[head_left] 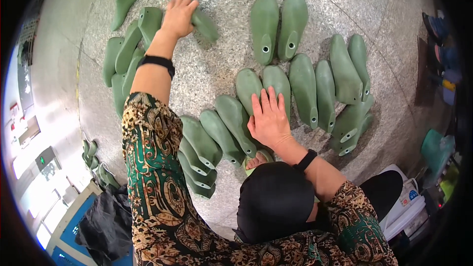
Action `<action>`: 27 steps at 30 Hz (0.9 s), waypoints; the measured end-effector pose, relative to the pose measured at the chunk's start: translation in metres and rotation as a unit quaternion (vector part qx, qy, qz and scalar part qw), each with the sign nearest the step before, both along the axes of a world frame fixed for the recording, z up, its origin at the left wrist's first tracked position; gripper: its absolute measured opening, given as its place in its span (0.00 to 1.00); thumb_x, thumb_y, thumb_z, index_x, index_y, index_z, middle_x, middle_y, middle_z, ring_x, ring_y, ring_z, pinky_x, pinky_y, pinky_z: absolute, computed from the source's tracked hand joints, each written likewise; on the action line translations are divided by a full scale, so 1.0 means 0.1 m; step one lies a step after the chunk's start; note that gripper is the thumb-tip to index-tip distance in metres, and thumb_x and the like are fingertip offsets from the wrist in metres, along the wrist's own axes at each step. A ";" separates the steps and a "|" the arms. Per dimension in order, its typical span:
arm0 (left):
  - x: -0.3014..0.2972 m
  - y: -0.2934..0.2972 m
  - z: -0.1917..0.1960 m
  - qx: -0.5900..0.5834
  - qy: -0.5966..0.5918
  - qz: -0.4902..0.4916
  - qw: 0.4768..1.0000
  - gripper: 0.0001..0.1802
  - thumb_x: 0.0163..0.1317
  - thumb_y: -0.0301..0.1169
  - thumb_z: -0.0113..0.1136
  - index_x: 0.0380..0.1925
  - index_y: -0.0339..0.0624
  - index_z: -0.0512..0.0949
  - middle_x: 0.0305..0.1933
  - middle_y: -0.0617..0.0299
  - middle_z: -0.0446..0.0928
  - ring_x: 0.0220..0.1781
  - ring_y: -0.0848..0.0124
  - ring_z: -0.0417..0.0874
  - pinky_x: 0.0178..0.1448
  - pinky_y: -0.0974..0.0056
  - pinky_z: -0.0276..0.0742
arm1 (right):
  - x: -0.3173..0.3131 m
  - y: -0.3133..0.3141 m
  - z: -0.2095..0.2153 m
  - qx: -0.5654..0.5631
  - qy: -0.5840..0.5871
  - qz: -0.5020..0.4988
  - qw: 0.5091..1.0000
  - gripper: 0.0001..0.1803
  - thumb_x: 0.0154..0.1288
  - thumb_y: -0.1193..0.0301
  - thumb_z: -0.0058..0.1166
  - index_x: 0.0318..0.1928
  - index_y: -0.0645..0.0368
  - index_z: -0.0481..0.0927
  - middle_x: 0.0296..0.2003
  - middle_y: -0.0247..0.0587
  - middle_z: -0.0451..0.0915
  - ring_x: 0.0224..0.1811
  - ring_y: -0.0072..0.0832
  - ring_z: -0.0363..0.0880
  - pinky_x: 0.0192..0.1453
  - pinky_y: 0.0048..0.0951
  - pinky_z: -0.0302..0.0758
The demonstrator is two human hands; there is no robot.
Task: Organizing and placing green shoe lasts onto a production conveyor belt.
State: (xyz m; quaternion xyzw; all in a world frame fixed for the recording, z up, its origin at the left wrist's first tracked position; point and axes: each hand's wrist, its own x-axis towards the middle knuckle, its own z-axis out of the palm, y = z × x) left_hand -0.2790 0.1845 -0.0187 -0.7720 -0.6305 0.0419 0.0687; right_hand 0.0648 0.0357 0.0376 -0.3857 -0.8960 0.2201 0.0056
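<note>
Green shoe lasts lie in groups on the speckled stone floor. At the far left my left hand (180, 16) is closed round one end of a single shoe last (206, 25), which points away to the right; its fingers are slightly blurred. My right hand (270, 122) rests palm down with fingers stretched out. It lies over a pair of shoe lasts (277, 81) in the middle, fingertips on their surface and nothing gripped. Beside that hand, more lasts (231, 116) fan out to the left and others (303, 88) to the right.
One pair of lasts (265, 22) stands apart at the far middle. A cluster (129, 49) lies under and beside my left arm. My sandalled foot (256, 160) is close to the near lasts. A black bag (106, 224) is at the lower left, a white container (406, 212) at the lower right.
</note>
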 end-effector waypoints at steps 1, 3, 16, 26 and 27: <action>-0.05 0.09 -0.01 -0.057 -0.047 -0.045 0.996 0.33 0.39 0.32 0.67 0.52 0.47 0.72 0.54 0.53 0.72 0.51 0.43 0.74 0.50 0.53 0.72 | -0.02 0.00 0.00 -0.005 0.011 -0.004 1.000 0.30 0.52 0.64 0.50 0.55 0.68 0.68 0.54 0.63 0.68 0.63 0.56 0.59 0.64 0.57 0.56; 0.41 0.36 0.05 -0.178 -0.100 0.030 0.978 0.33 0.40 0.38 0.70 0.50 0.44 0.73 0.51 0.53 0.75 0.50 0.46 0.75 0.50 0.55 0.72 | 0.10 0.03 -0.05 -0.005 -0.002 -0.014 1.000 0.31 0.51 0.65 0.52 0.55 0.68 0.68 0.53 0.63 0.68 0.62 0.56 0.60 0.64 0.57 0.57; 0.03 -0.40 -0.14 -0.138 -0.320 0.338 0.874 0.36 0.51 0.59 0.60 0.39 0.31 0.79 0.34 0.50 0.81 0.40 0.64 0.82 0.44 0.62 0.75 | 0.02 0.01 0.00 -0.004 0.012 -0.010 1.000 0.31 0.51 0.65 0.52 0.55 0.67 0.68 0.54 0.61 0.69 0.62 0.55 0.60 0.65 0.55 0.56; 0.97 -0.72 -0.01 0.012 -0.352 0.332 0.875 0.30 0.50 0.31 0.60 0.56 0.38 0.66 0.44 0.37 0.76 0.47 0.43 0.77 0.51 0.52 0.72 | 0.03 0.00 -0.06 0.001 0.002 -0.011 1.000 0.31 0.51 0.65 0.51 0.55 0.68 0.68 0.54 0.63 0.68 0.63 0.56 0.60 0.65 0.57 0.55; 0.97 -0.76 -0.02 0.014 -0.355 0.331 0.874 0.30 0.50 0.31 0.60 0.56 0.38 0.66 0.44 0.37 0.76 0.47 0.43 0.77 0.51 0.52 0.72 | 0.03 -0.01 -0.07 -0.005 0.008 -0.016 1.000 0.31 0.50 0.66 0.52 0.56 0.68 0.68 0.54 0.63 0.68 0.62 0.57 0.60 0.64 0.57 0.56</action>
